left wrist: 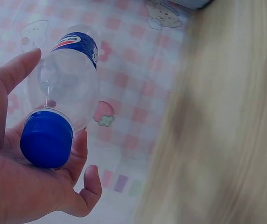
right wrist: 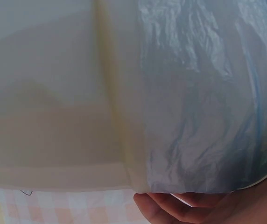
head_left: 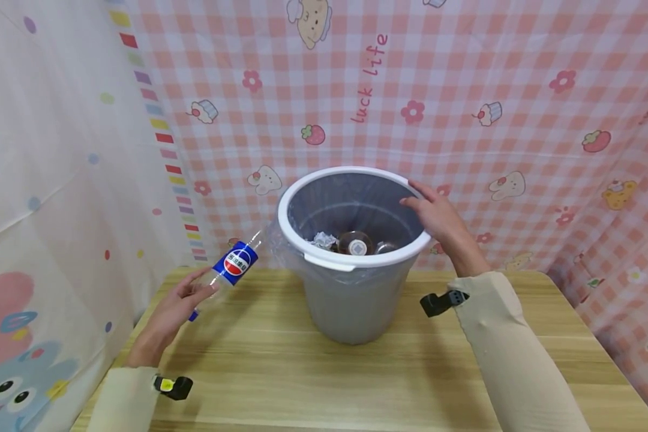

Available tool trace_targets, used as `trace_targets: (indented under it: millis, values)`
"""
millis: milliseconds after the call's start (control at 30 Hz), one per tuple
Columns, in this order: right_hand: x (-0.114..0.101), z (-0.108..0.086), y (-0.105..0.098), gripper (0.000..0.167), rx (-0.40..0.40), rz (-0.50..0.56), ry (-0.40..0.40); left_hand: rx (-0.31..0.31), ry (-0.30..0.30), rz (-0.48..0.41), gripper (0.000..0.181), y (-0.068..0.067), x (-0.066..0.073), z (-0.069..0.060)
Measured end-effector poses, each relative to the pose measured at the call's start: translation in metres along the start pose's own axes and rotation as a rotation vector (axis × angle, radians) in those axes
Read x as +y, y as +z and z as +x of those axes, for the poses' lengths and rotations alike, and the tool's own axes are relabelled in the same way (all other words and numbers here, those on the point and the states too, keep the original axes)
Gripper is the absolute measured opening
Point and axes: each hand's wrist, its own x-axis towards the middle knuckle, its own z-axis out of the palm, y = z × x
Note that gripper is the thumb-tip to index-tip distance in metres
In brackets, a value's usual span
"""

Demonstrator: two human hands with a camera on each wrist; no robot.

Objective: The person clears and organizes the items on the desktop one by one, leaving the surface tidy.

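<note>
My left hand [head_left: 175, 309] holds a clear plastic bottle [head_left: 237, 262] with a blue label, left of a grey trash can [head_left: 353, 306]. The bottle tilts with its blue cap [left wrist: 47, 139] toward my palm and its base toward the can. In the left wrist view the thumb lies along one side and the fingers pass beneath; no liquid shows inside. On the can's right side my right hand [head_left: 440, 219] grips the white rim [head_left: 329, 263], thumb inside and fingers outside. A thin clear plastic liner [right wrist: 194, 116] hangs over the can's outer wall.
Inside the can lie crumpled silvery wrapping [head_left: 324, 240], a brownish transparent container [head_left: 356, 245] and another clear piece [head_left: 386, 247]. The can stands on a wood-grain table [head_left: 281, 384]. A pink checked curtain [head_left: 345, 96] hangs behind, a white one [head_left: 59, 150] at the left.
</note>
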Motion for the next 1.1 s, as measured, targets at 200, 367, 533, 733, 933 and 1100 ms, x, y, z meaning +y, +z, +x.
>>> trace_targets:
  millis: [200, 367, 533, 733, 933, 1100]
  values:
    - [0.0, 0.0, 0.0, 0.062, -0.001, 0.003, -0.002, 0.047, 0.061, -0.017, 0.08, -0.01, 0.016, -0.005]
    - [0.0, -0.001, 0.0, 0.062, -0.004, 0.004, -0.006, 0.068, 0.087, -0.058, 0.078, -0.017, 0.034, -0.013]
    - [0.001, -0.001, 0.0, 0.063, -0.003, 0.002, 0.003, 0.117, 0.105, -0.055, 0.078, -0.023, 0.051, -0.019]
    - [0.002, 0.0, 0.001, 0.063, -0.005, -0.001, 0.008, 0.138, 0.133, -0.082, 0.076, -0.028, 0.069, -0.023]
    - [0.001, 0.0, 0.0, 0.063, -0.006, -0.005, 0.006, 0.147, 0.161, -0.112, 0.074, -0.029, 0.09, -0.026]
    - [0.001, -0.001, 0.0, 0.062, -0.005, 0.0, 0.011, 0.143, 0.182, -0.121, 0.073, -0.025, 0.109, -0.029]
